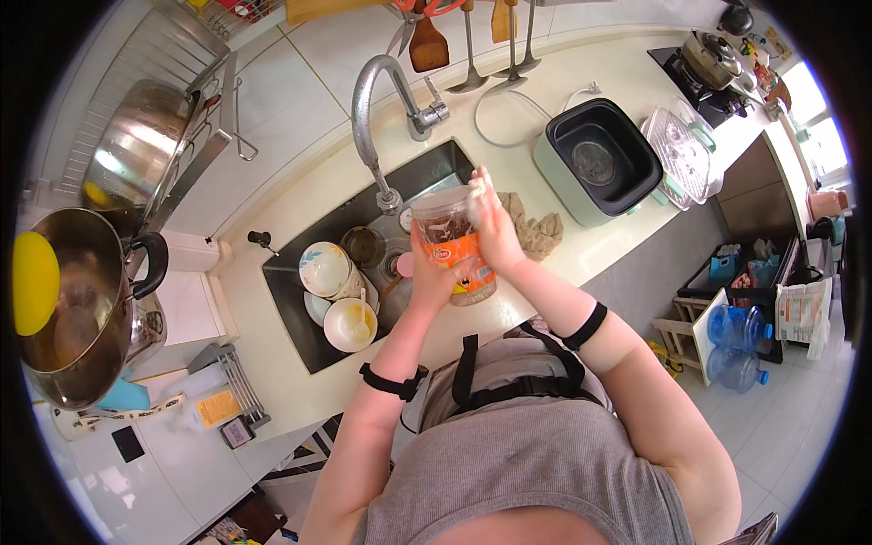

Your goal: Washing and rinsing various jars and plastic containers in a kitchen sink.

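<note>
A clear plastic jar (446,228) with an orange label is held tilted over the near edge of the sink. My left hand (436,269) grips its side and lower part. Against the jar's other side, near the rim, my right hand (492,228) lies with straight fingers; something whitish, like foam, is on them. The dark contents of the jar cannot be told. In the sink (289,334) stand a floral bowl (325,270), a bowl with yellow residue and a spoon (350,325), and a dark round bowl (363,246). The curved faucet (371,122) arches above.
A beige cloth (531,228) lies right of the sink. Beyond it stand a green electric cooker (575,187) with a black inner pot and a clear lid (684,153). Steel pots (75,306) are at the left. Ladles (470,78) and spatulas hang on the back wall.
</note>
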{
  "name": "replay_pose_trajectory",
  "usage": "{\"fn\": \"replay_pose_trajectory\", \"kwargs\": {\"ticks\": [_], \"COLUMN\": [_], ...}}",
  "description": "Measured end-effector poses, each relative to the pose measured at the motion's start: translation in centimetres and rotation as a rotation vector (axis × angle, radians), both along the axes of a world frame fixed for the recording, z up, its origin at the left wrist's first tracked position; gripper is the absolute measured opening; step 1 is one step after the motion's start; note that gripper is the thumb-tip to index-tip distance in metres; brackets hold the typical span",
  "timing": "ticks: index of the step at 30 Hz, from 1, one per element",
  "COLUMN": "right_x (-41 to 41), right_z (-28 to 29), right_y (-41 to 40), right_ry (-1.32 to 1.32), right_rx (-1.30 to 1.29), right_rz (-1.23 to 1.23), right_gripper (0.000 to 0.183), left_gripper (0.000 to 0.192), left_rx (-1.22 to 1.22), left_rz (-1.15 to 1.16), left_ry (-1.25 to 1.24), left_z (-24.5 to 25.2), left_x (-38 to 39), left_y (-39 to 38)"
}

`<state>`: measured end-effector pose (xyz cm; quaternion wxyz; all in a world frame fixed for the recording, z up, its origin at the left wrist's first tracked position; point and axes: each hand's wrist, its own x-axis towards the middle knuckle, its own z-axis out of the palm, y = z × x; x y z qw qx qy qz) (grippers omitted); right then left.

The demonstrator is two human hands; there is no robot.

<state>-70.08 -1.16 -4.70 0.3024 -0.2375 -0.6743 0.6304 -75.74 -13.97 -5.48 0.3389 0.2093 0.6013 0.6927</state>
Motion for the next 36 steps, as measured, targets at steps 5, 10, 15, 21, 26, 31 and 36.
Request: {"fn": "replay_pose_trajectory", "kwargs": {"ticks": [5,10,15,21,26,31,36], "right_x": [0.1,0.8,-0.4,0.5,1.3,0.4,-2.0], "right_z": [0.1,-1.1,2.2,2.4,2.9,3.3,4.0], "right_y": [0.4,-2.6,1.4,2.7,2.6,3.9,1.9], "right_ry": [-0.044,-0.15,-0.031,-0.075,-0.143,-0.012,0.283], "right_rx": [-0.589,0.371,-0.897,-0.866,-0.543,-0.199,-0.486], "right_rz": [0.03,-0.057,0.106,0.198,0.133,0.009,0.125], "right_gripper": [0.056,0.055,0.05,0.045,0.043,0.039,0.033], "left_gripper": [0.111,0.112,0.109,0.104,0.107,0.101,0.099], "left_rx": [0.061,-0.015,0.013,-0.011,-0.112,-0.116,-0.113], "left_rz": [-0.112,0.004,-0.115,-0.246,-0.253,-0.187,-0.176], "left_ry": [-0.001,0.037,0.062,0.402,0.383,0.457,0.513], "left_z": [0.5,-0.3,0.9,2.5,1.8,0.9,-0.6], "left_x": [-0.2,-0.6,-0.7,-1.4,-2.1,-2.2,-2.3], "left_y": [-0.2,0.1,-1.1,-0.8,-1.4,-1.8,-2.0]}}
